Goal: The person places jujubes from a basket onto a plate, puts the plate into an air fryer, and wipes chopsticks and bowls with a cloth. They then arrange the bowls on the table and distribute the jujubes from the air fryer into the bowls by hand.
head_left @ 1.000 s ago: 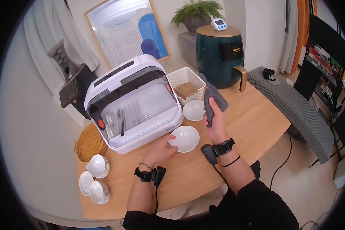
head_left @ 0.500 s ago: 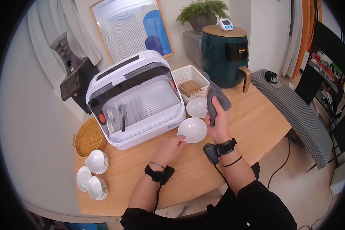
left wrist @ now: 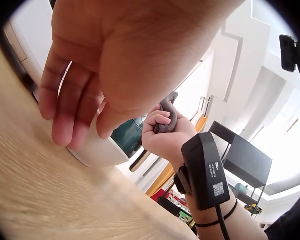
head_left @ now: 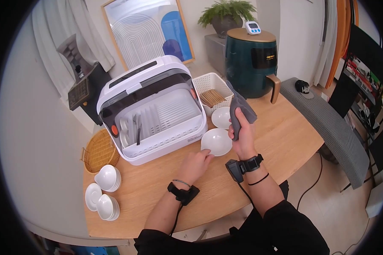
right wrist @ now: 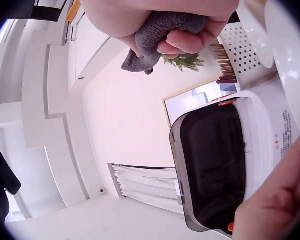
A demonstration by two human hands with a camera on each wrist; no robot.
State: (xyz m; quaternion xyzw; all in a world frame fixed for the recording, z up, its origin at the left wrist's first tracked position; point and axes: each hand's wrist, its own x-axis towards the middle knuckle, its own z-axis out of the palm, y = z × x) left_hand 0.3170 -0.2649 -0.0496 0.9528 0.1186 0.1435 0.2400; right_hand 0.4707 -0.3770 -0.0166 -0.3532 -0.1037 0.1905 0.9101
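Observation:
My left hand (head_left: 194, 164) is at the near left rim of a white bowl (head_left: 217, 142) on the table; in the left wrist view its fingers (left wrist: 65, 120) reach down beside the bowl (left wrist: 97, 147), thumb and fingertips at the rim. A dark grey cloth (head_left: 241, 111) is gripped in my right hand (head_left: 244, 136), raised just right of that bowl. The right wrist view shows the fingers (right wrist: 187, 42) curled round the cloth (right wrist: 157, 35). A second white bowl (head_left: 221, 117) lies behind the first, partly hidden by the cloth.
A white dish box (head_left: 164, 146) with its lid up holds cutlery (head_left: 137, 129). Behind the bowls are a white basket (head_left: 211, 80) with wooden sticks and a green air fryer (head_left: 247, 63). At the left lie a wicker tray (head_left: 100, 153) and stacked white bowls (head_left: 107, 178).
My left hand and the nearer bowl have moved right and away from the table's front edge, closer to the second bowl. My right hand still grips the cloth. The head view has shifted slightly.

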